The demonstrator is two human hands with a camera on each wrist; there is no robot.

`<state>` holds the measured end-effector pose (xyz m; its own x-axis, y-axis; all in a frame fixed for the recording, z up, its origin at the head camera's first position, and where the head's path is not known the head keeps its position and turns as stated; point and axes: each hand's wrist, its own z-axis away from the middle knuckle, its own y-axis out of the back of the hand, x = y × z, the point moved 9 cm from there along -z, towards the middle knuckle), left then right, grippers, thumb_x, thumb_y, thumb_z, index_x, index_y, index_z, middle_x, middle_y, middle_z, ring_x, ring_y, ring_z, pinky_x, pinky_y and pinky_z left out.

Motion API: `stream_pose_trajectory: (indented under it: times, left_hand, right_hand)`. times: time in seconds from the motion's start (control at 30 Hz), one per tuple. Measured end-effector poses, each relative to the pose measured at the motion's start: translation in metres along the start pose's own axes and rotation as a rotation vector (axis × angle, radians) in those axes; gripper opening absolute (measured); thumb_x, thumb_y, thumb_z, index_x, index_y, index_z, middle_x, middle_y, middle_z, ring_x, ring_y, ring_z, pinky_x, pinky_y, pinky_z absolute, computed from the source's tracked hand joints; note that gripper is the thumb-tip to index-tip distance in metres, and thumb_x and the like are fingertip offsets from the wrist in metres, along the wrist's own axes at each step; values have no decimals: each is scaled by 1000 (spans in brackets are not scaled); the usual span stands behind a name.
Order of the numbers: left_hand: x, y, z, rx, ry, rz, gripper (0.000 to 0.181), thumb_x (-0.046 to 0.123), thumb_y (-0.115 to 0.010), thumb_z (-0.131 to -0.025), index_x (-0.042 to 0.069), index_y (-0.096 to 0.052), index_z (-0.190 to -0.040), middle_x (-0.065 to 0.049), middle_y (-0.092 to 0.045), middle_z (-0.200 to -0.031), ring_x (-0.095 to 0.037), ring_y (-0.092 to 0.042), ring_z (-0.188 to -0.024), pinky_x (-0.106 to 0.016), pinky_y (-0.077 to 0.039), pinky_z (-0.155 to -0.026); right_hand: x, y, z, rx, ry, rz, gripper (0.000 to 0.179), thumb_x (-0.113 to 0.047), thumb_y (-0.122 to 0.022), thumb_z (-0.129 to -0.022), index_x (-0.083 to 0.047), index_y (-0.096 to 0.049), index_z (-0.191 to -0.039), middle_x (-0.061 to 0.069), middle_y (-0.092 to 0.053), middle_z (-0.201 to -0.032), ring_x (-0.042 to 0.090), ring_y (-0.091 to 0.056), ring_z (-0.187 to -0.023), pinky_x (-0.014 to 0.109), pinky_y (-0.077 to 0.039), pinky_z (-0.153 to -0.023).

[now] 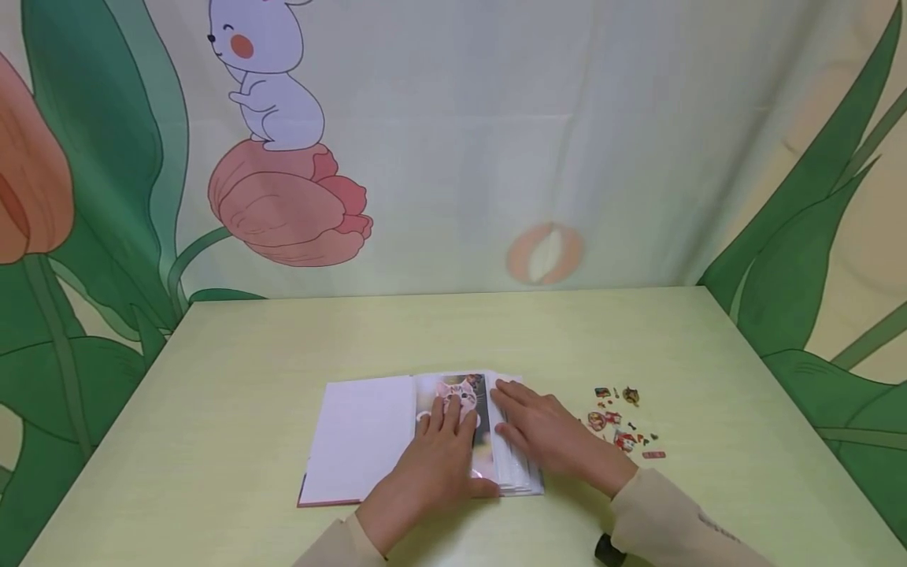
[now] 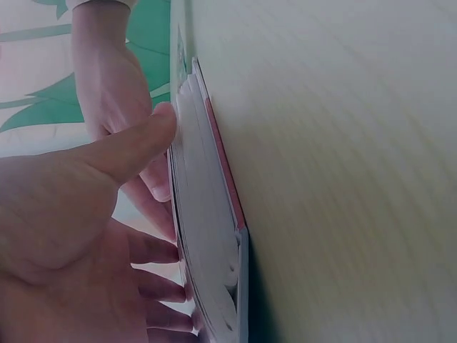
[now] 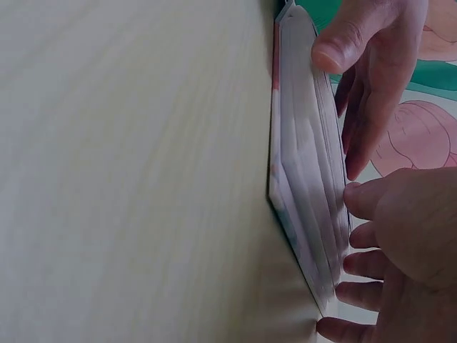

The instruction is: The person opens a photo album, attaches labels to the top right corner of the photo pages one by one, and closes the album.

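Note:
An open photo album (image 1: 364, 437) lies on the table, its white inside cover to the left and a stack of pages to the right. On the top page shows a photo of a cat (image 1: 468, 391). My left hand (image 1: 435, 465) rests on that photo with straight fingers, its thumb at the lower page edge. My right hand (image 1: 549, 429) touches the right side of the page stack with extended fingertips. In the right wrist view, the pages (image 3: 310, 136) bulge in layers above the cover, and the fingertips of my right hand (image 3: 414, 243) lie along them.
Several small colourful stickers (image 1: 623, 439) lie on the table (image 1: 212, 433) right of the album, near my right forearm. Behind the table hangs a curtain (image 1: 453, 157) printed with flowers and a white animal. A dark object (image 1: 609, 550) shows below the right sleeve.

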<state>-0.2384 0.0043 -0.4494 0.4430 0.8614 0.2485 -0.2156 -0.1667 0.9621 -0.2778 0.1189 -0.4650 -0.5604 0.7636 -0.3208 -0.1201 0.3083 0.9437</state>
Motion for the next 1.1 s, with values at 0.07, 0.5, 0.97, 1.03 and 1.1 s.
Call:
stream_pose_trajectory:
  times: [0.07, 0.5, 0.97, 1.03, 1.1]
  left_hand:
    - [0, 0, 0, -4, -1, 0, 105, 61, -80, -82, -5, -41, -154, -31, -28, -162, -50, -22, -151, -61, -30, -118]
    - [0, 2, -2, -25, 0, -20, 102, 63, -76, -84, -5, -43, -153, -31, -30, -162, -50, -24, -151, -61, -31, -118]
    - [3, 9, 2, 58, -39, 69, 81, 51, -73, -94, -5, -50, -148, -25, -45, -155, -45, -41, -144, -56, -40, -113]
    - [3, 11, 4, 77, -52, 89, 77, 48, -72, -95, -4, -52, -147, -24, -47, -154, -41, -44, -143, -55, -44, -111]
    - [4, 14, 6, 103, -77, 99, 71, 45, -71, -97, -4, -53, -146, -23, -50, -152, -39, -47, -142, -54, -46, -109]
  right_hand:
    - [0, -1, 0, -3, 1, 6, 56, -29, -56, -108, 2, -45, -154, 19, -39, -161, 38, -36, -149, 58, -42, -109]
    - [0, -4, 1, -43, -52, 15, 57, -32, -54, -109, -2, -43, -156, 16, -35, -164, 37, -32, -151, 59, -39, -112]
    - [4, -9, 0, -55, -62, 46, 58, -34, -50, -110, -3, -41, -157, 14, -33, -166, 36, -30, -152, 57, -38, -112]
    - [4, -10, 1, -52, -59, 50, 57, -34, -50, -110, -3, -41, -157, 14, -33, -166, 36, -31, -152, 57, -39, -111]
    - [5, -10, 1, -50, -57, 52, 57, -34, -50, -110, -3, -41, -157, 14, -33, -166, 36, -31, -152, 57, -39, -111]
